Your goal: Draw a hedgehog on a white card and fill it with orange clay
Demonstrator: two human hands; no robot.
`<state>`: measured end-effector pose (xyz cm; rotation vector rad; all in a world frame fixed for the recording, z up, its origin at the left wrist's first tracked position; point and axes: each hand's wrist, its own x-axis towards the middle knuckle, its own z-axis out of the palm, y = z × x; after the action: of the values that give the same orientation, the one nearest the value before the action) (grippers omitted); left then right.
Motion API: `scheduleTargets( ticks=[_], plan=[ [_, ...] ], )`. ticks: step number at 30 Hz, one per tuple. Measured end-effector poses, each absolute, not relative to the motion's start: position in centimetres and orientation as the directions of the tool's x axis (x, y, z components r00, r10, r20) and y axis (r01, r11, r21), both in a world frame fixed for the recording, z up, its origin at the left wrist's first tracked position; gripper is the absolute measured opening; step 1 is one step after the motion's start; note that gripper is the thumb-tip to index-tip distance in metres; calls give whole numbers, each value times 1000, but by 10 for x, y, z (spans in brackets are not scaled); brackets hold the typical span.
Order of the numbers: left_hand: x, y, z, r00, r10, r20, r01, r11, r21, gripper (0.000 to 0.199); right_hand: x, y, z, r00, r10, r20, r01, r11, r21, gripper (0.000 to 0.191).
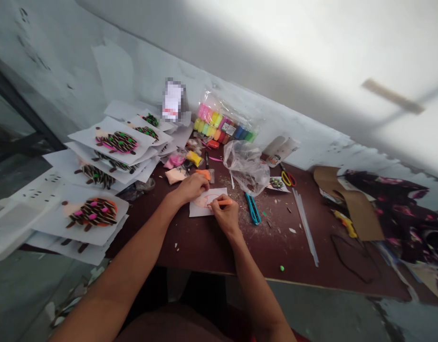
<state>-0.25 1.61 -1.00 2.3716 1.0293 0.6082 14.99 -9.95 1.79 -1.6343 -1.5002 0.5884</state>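
A small white sheet of paper (197,210) lies on the dark red table, bearing a peach-coloured oval outline partly covered by my right hand. Bent and close together, the fingers of my left hand (193,187) press on the sheet's upper left edge. My right hand (226,216) is closed around an orange pen-like stick (224,202), its tip on the oval. Just beyond my left hand is a packet of orange clay (204,174). Peach clay (176,175), yellow clay (194,158) and pink clay (174,160) lie in bags farther back.
Stacked sheets with clay hedgehogs (119,140) stand at the left. Behind are a bag of coloured clay (224,126), a crumpled clear bag (247,166) and a phone (173,99). To the right lie a teal cutter (252,209), scissors (288,178), glue sticks (306,228) and a yellow glue gun (345,223).
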Motion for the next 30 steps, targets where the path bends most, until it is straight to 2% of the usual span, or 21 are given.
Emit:
scheduleTargets(
  ticks=[30],
  plan=[
    [-2,14,-3,617,764,190,539,-586,604,21,150,-99,20,164,964,210,578,79,-812,22]
  ],
)
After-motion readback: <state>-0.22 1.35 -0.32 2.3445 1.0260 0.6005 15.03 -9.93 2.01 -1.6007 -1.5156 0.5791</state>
